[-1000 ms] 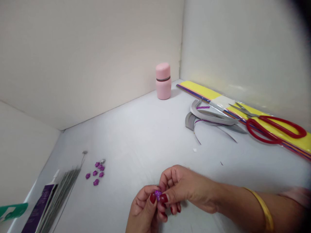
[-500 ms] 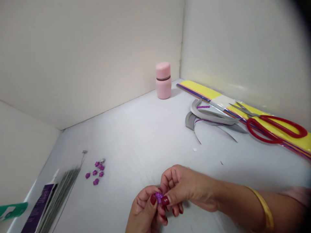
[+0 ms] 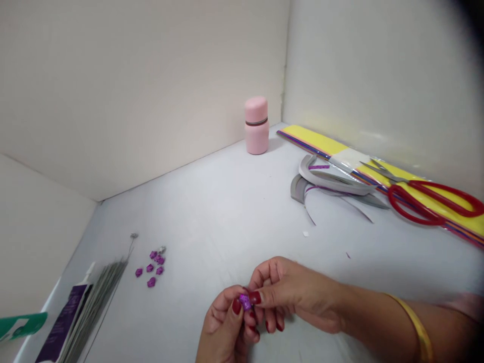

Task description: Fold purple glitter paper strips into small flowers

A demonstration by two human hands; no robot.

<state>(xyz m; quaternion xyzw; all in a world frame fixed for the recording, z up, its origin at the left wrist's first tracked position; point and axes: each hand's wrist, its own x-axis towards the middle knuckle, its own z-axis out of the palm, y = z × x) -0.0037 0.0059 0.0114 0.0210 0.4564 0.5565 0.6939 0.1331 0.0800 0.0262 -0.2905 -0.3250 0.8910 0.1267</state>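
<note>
A small glittery purple paper star [image 3: 245,302] is pinched between the fingertips of both hands, low in the middle of the view. My left hand [image 3: 225,322] grips it from the left with thumb and forefinger. From the right, my right hand [image 3: 291,292] presses its thumb and forefinger on the same piece; its other fingers curl below. Fingertips cover part of the star. To the left on the table lie several finished purple paper stars [image 3: 150,267] in a loose cluster, with a silver star [image 3: 162,249] at its top.
Grey and purple paper strips [image 3: 333,184] lie at right beside red-handled scissors [image 3: 419,196], which rest on a yellow-topped paper pack [image 3: 313,138]. A pink flask [image 3: 256,126] stands by the back wall. At left are a bundle of wires [image 3: 96,305], a purple glue tube [image 3: 64,322] and a green object [image 3: 22,326].
The fingers have shifted slightly on the purple star, showing more of it between the thumbs. The whole view has moved a little, so things on the table sit slightly further right.
</note>
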